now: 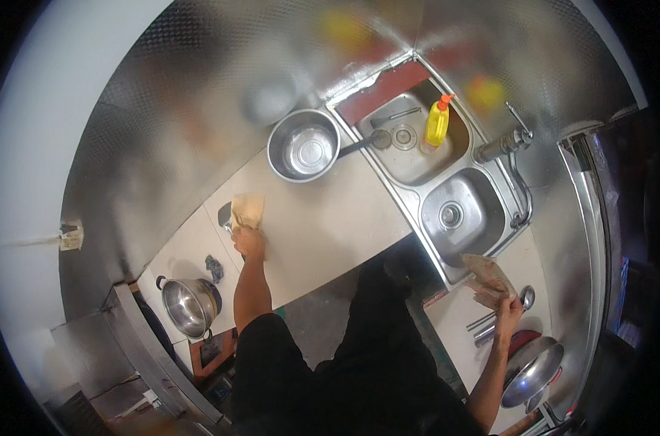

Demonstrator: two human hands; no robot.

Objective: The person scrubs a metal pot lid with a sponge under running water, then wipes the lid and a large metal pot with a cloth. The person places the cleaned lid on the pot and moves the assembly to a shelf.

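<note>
My left hand (249, 240) is closed around a dark-handled utensil and a yellowish cloth (248, 210). The utensil's wide dark metal end (225, 216) shows beside the cloth, over the counter's left part; its exact kind is unclear. At the right, my right hand (508, 315) grips a thin, stained beige cloth (490, 275), which hangs by the front corner of the sink. Close to that hand, a ladle (527, 297) and other long utensils lie on the right counter.
A steel saucepan (303, 145) stands left of the double sink (411, 191). A yellow pump bottle (437, 125) is in the far basin. Left stands a two-handled steel pot (187, 308) near a dark crumpled scrubber (214, 268); right, a steel pan (532, 373). A tap (501, 146) rises behind.
</note>
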